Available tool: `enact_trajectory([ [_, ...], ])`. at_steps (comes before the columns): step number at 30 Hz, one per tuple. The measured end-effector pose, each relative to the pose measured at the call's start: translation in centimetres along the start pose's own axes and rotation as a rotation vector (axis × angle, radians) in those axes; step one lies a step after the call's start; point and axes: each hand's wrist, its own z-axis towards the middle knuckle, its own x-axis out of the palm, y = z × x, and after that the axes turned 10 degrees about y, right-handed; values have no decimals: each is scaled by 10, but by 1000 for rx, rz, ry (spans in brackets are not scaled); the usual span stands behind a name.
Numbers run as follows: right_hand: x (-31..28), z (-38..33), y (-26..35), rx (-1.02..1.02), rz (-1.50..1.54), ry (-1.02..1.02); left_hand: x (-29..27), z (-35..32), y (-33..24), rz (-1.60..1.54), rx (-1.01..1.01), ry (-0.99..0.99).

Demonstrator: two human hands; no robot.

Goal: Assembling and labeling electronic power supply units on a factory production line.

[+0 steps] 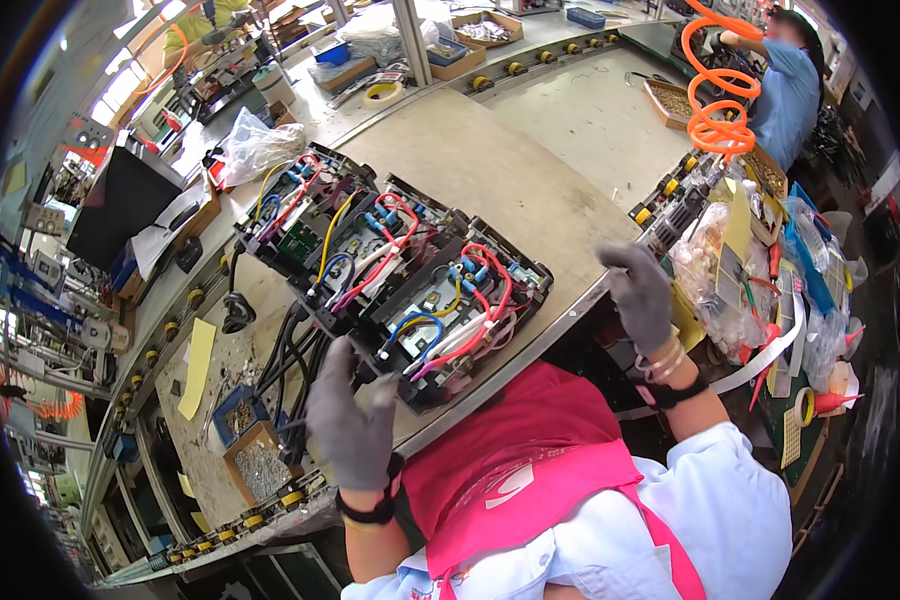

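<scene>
While the nearest unit point(460, 315) lies on the tan table point(530, 190) by its front edge, wired side up, its long axis runs obliquely, from a lower-left end close to the left hand point(353, 420) to an upper-right end that points away from that hand. Red, blue, yellow and white wires point(508, 290) arch over the top of the nearest unit. The middle unit point(365, 250) stands just to its upper left and the far unit point(295, 210) beyond that, both laid in much the same direction. Left hand: gray-gloved, just beside the lower-left end of the nearest unit; grip apart, thumb clear of the fingers, nothing seen between them; contact with the unit cannot be told. Right hand point(640, 300): gray-gloved, to the right of the nearest unit and well apart from it; grip apart, fingers loosely bent, nothing seen within. Black cables point(290, 355) lie to the left of the nearest unit, a yellow strip point(197, 370) farther left, and a blue tray point(238, 415) to its lower left. Clear plastic bags point(705, 250) lie to its right, beyond the right hand; an orange coiled hose point(720, 132) hangs to its upper right
</scene>
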Motion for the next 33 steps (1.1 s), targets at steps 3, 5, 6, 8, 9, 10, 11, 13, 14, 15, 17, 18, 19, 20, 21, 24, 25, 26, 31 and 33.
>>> enact_trajectory([
  [3, 18, 43, 14, 97, 373, 153, -1, 11, -21, -180, -286, 239],
  [5, 30, 66, 15, 103, 423, 293, 3, 12, -21, -251, -320, 227],
  [6, 35, 75, 16, 92, 391, 355, 3, 11, -21, -324, -352, 223],
  [8, 41, 86, 20, 133, 411, 453, 0, 10, -25, -324, -362, 201],
  [9, 43, 90, 22, 181, 424, 548, 1, 5, -26, -321, -332, 163],
  [10, 42, 86, 24, 171, 425, 550, 1, 0, -26, -319, -300, 126],
  [11, 37, 78, 26, 144, 334, 545, 5, -8, -27, -279, -229, 64],
  [13, 16, 68, 34, 209, 167, 698, -1, -22, -39, -239, -160, 72],
  [14, 2, 64, 40, 300, 80, 859, -7, -34, -46, -279, -194, 109],
  [15, -5, 56, 33, 346, 173, 988, -9, -43, -49, -254, -93, 133],
  [17, -16, 42, 27, 488, 388, 1185, -18, -48, -54, -218, 73, 193],
  [18, -19, 35, 30, 581, 510, 1248, -18, -50, -50, -218, 66, 182],
  [19, -16, 29, 30, 500, 471, 1264, -18, -53, -45, -224, 147, 205],
  [20, -14, 22, 30, 421, 429, 1272, -18, -56, -41, -231, 234, 228],
  [21, -10, 9, 21, 398, 525, 1205, -20, -62, -39, -218, 226, 269],
  [24, -6, 4, 21, 316, 618, 1169, -21, -67, -40, -250, 260, 255],
  [25, -4, 0, 16, 275, 517, 1153, -20, -72, -37, -261, 270, 271],
  [26, -2, -2, 21, 211, 542, 1092, -22, -76, -36, -254, 265, 264],
  [31, 18, -3, 24, 41, 335, 1076, -35, -85, -32, -140, 226, 410],
  [33, 34, -6, 13, -160, 167, 1062, -30, -92, -20, -96, 223, 399],
])
